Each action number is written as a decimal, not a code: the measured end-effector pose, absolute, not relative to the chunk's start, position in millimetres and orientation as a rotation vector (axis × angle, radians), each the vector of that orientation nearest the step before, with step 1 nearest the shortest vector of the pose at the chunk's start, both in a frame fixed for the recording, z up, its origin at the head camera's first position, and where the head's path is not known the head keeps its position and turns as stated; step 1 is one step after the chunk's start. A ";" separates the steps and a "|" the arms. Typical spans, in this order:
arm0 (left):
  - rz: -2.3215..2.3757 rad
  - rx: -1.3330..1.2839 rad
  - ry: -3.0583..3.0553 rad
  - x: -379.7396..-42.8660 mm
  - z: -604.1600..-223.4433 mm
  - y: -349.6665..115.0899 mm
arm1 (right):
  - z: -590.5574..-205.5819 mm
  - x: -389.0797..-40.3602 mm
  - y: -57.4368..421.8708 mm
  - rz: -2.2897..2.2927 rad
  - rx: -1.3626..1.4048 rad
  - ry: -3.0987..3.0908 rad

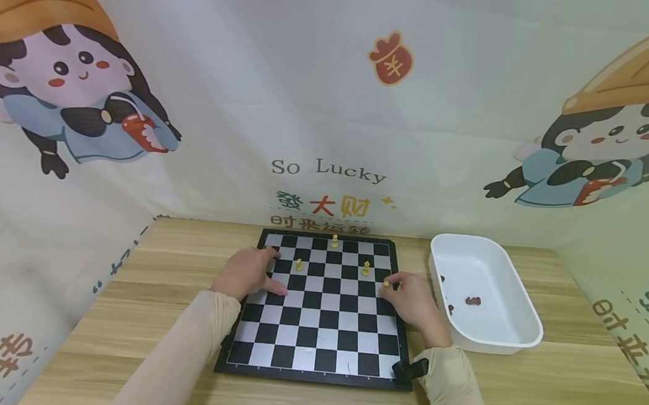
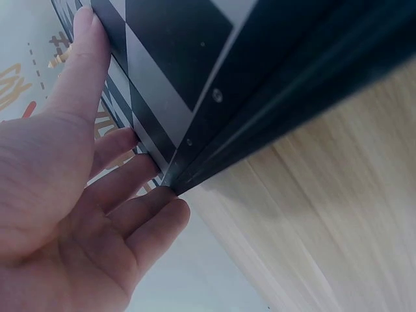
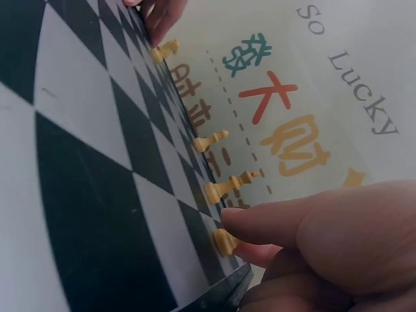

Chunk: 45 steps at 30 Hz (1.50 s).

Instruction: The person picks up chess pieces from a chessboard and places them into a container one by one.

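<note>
A black-and-white chessboard (image 1: pixel 319 337) lies on the table. At its right edge my right hand (image 1: pixel 412 299) pinches a small yellow chess piece (image 3: pixel 224 242) between thumb and finger, its base right at the board's surface. My left hand (image 1: pixel 246 273) rests at the left edge with its fingers spread; in the left wrist view its fingertips (image 2: pixel 175 209) are along the board's side. A yellow knight (image 3: pixel 166 51) stands on the board near the left hand. A tall yellow piece (image 1: pixel 366 268) stands close to the right hand, and another yellow piece (image 1: pixel 335 241) at the far edge.
Right of the board stands a white plastic tub (image 1: pixel 519 338) with several small reddish-brown pieces (image 1: pixel 473 301) in it. A printed cloth (image 1: pixel 329 122) hangs behind and at both sides of the wooden table (image 1: pixel 187 262). A black strap device (image 1: pixel 410 370) sits at my right wrist.
</note>
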<state>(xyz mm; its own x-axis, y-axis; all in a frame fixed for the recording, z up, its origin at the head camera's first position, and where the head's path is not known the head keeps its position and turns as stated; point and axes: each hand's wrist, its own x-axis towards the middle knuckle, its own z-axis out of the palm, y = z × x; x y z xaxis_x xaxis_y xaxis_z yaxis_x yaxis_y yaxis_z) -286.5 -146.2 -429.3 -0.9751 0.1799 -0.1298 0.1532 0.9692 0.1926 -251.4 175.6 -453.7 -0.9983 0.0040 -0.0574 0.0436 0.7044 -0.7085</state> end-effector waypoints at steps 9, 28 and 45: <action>0.282 0.249 2.976 -286.9 -431.5 -146.0 | -455.6 -252.7 172.2 -1.169 0.085 2.852; 0.272 0.251 2.978 -287.8 -431.6 -145.9 | -458.3 -252.0 169.5 -1.061 0.077 2.932; 0.277 0.235 2.982 -286.0 -430.8 -146.5 | -453.3 -250.4 167.8 -1.129 0.068 2.891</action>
